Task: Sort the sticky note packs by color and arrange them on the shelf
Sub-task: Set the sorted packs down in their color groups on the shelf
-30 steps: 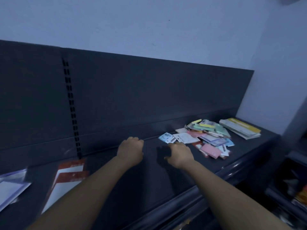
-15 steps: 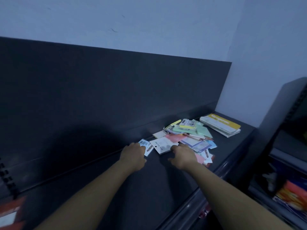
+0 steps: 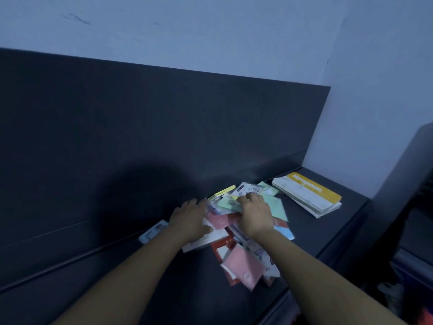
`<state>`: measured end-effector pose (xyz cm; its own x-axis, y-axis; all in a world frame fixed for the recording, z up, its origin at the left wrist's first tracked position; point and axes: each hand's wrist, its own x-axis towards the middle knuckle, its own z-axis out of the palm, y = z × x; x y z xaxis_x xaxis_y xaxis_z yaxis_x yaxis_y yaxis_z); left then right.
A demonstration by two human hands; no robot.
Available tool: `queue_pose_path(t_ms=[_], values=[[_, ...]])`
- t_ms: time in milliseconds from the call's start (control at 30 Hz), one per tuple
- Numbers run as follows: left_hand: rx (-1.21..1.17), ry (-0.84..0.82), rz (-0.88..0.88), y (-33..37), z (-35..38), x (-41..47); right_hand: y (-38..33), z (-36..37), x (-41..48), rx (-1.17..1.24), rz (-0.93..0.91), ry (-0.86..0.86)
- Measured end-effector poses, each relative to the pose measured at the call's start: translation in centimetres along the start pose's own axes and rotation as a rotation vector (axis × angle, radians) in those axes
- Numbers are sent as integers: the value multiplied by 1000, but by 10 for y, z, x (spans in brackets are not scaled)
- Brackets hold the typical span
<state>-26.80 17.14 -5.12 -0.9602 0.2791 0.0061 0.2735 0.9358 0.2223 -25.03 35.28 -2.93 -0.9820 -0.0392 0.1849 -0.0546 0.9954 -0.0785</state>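
Plainly, in the head view, the sticky note packs lay in one mixed heap on the dark shelf, and both our hands were on it. Our left hand rested flat on the heap's left edge, fingers nearly straight, thumb on a white pack. Our right hand sat on top of the heap, its fingers bent down over green and white packs; whether they pinched one we could not tell.

Most of the heap lay between the two hands and back toward our wrists. A pink pack lay tilted between our forearms, nearest the shelf's front lip. A green pack lay just right of the right fingers. One blue-and-white pack lay apart, left of the left wrist, near the foot of the back panel; we judged the left hand the nearer for it.

No bin or tray showed, and the colours were unsorted. A stack of yellow-and-white booklets lay well right of the right fingers.
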Motion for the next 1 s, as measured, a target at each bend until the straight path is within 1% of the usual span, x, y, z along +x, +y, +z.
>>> queue_pose_path(t_ms=[100,200,267,367,433,467,533,700,767,867,933,1000], values=[[-71,0,12,15,4,28,21,3,23,24,-18,-90],[-122,-65,34,28,8,48,31,11,40,63,-44,-230],[-163,-85,37,33,10,57,36,17,48,113,-51,-259],[-341,-99,-2,36,6,66,45,21,55,196,-71,-212],[-448,-65,-56,36,3,73,49,19,59,220,-97,-190],[-463,-33,-90,35,3,76,50,17,61,225,-111,-186],[-429,31,-124,32,5,84,50,12,64,200,-152,-162],[-175,118,-175,35,10,88,43,13,65,-47,-360,-59],[-117,177,-182,37,8,86,42,12,67,-81,-366,-68],[-153,240,-195,37,6,80,40,8,69,-79,-313,-94],[-203,303,-198,35,2,72,38,4,66,-33,-265,-40],[-294,382,-212,33,-5,61,33,0,62,24,-252,54]])
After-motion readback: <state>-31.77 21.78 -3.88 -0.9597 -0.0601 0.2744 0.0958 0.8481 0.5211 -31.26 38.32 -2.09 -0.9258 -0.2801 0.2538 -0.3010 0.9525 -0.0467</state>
